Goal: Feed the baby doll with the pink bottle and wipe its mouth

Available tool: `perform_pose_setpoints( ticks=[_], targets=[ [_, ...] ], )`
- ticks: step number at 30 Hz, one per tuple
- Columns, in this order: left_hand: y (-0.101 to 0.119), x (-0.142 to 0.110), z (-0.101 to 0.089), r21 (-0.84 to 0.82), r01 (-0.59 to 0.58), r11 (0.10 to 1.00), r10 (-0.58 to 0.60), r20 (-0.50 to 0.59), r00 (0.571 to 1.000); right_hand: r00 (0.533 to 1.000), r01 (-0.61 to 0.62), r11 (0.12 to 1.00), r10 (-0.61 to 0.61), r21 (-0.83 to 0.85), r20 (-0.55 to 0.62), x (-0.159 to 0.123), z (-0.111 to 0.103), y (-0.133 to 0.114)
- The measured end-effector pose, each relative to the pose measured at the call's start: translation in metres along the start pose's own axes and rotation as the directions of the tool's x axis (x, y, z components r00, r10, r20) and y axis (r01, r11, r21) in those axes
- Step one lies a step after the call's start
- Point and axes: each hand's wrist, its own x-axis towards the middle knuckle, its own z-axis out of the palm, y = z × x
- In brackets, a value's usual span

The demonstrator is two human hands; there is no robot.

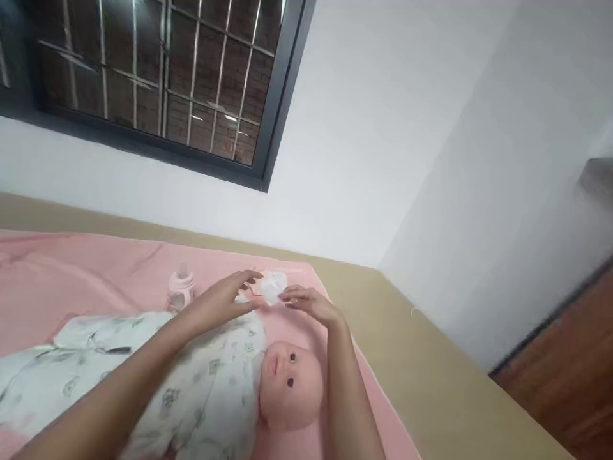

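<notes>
A doll [292,390] lies on its back on a pink sheet, dressed or wrapped in white patterned cloth [205,383], its head towards the right. Beyond the doll is a small crumpled white piece, perhaps tissue or thin cloth [272,287]. My left hand [237,294] hovers at its left side, thumb and fingers apart, with nothing visible between them. From the right, my right hand [313,305] reaches over the doll's head with fingers stretched out. Its fingertips meet the edge of the white piece; whether they press on it I cannot tell.
A pink baby bottle [181,291] stands upright left of my left hand. The pink sheet [115,271] covers part of a tan surface [407,345]. Behind rise a white wall [354,147] and a dark-framed barred window [271,128]. Brown wood [569,364] shows at the right.
</notes>
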Motion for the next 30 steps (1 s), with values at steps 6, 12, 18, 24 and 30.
perform_pose_setpoints(
  ticks=[6, 12, 18, 24, 30],
  targets=[
    [0.008, -0.002, 0.008, 0.029, -0.04, 0.999, 0.038, 0.067, 0.997, 0.97, 0.122, 0.949, -0.051, -0.292, 0.239, -0.02, 0.011, -0.069],
    [0.013, -0.006, 0.006, 0.05, -0.061, 0.997, 0.054, 0.144, 0.988, 0.956, 0.168, 0.933, -0.075, -0.317, 0.285, -0.034, 0.026, -0.095],
    [0.013, -0.008, 0.002, 0.046, -0.036, 0.998, 0.029, 0.139, 0.99, 0.988, 0.109, 0.992, -0.102, -0.056, 0.113, -0.031, 0.015, -0.079],
    [0.016, -0.013, 0.006, 0.025, -0.061, 0.998, 0.05, 0.315, 0.948, 0.987, 0.006, 0.923, 0.057, 0.384, -0.153, -0.008, 0.009, 0.0],
    [0.022, -0.016, 0.02, 0.057, -0.058, 0.997, 0.029, 0.416, 0.909, 0.95, -0.161, 0.777, 0.289, 0.608, -0.117, 0.002, 0.029, 0.069]
  ],
)
